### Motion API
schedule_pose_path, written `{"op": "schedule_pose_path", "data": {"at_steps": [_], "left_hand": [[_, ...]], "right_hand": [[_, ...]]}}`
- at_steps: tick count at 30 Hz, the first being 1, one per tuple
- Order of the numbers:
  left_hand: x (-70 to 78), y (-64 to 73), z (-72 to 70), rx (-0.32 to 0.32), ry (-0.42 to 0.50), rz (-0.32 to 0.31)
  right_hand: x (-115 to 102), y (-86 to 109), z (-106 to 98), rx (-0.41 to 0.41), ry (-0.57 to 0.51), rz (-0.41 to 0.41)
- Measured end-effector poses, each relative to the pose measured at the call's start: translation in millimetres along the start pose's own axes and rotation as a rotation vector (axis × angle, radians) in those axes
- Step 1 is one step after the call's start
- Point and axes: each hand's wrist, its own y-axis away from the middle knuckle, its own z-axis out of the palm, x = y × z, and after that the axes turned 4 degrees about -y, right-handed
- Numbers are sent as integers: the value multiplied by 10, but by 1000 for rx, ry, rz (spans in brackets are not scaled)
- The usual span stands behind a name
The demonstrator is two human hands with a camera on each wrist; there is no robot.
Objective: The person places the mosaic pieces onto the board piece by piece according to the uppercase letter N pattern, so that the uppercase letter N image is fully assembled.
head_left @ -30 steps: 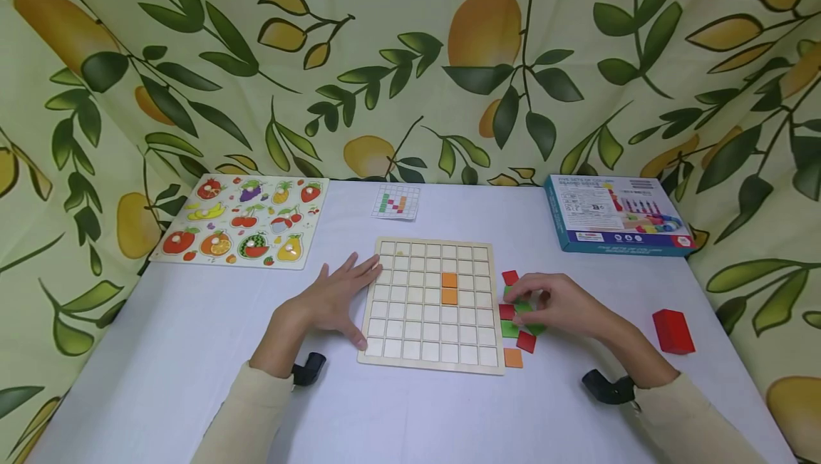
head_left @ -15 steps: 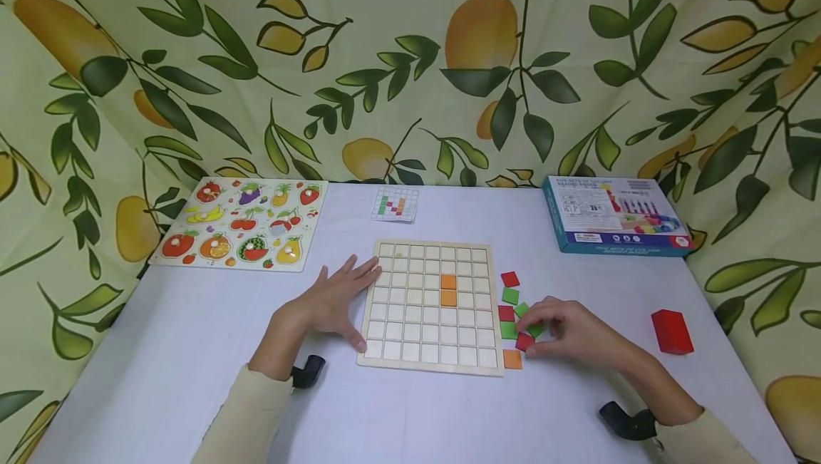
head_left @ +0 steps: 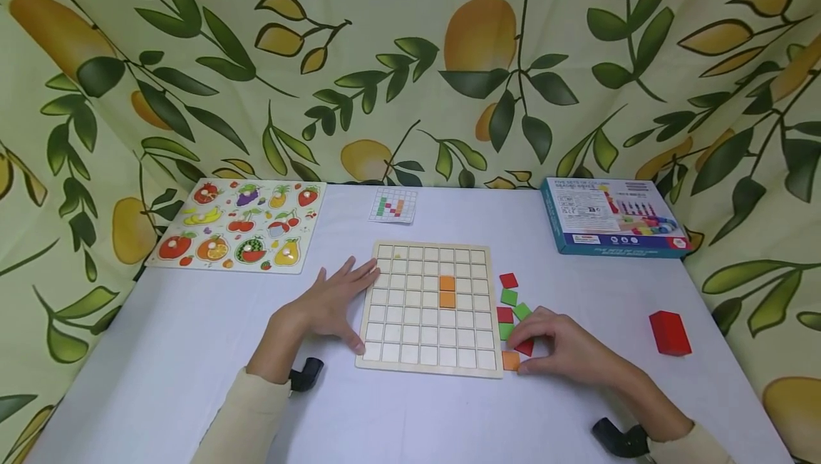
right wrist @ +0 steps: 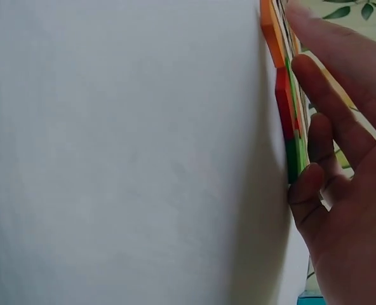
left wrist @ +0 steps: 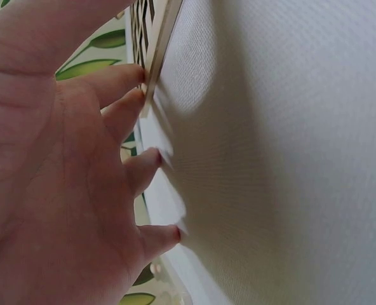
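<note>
My left hand lies spread at the left side of a wooden grid board, thumb and fingertips on its frame. Two orange square tiles sit one above the other in the grid. Off the board's lower right corner, my right hand has its thumb and forefinger at the edges of a loose orange tile, which lies flat on the cloth. Beneath its fingers a red tile is partly covered. A green tile and a red tile lie against the board's right edge.
More loose tiles, including a green one and a red one, lie further up. Behind the board is a pattern card. A fruit puzzle board lies back left, a boxed set back right. A red block stands at right.
My right hand has come down along the loose tiles, from the upper green and red ones past the lower red one to the loose orange tile. The left hand stays on the board.
</note>
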Motion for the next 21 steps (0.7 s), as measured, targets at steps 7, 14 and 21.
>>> {"op": "schedule_pose_path", "data": {"at_steps": [7, 14, 21], "left_hand": [[10, 4, -26, 6, -4, 11], [22, 35, -21, 6, 18, -17], [42, 49, -3, 8, 34, -9]], "right_hand": [[-1, -4, 29, 5, 40, 9], [-18, -26, 64, 1, 81, 15], [-27, -18, 59, -13, 132, 45]]}}
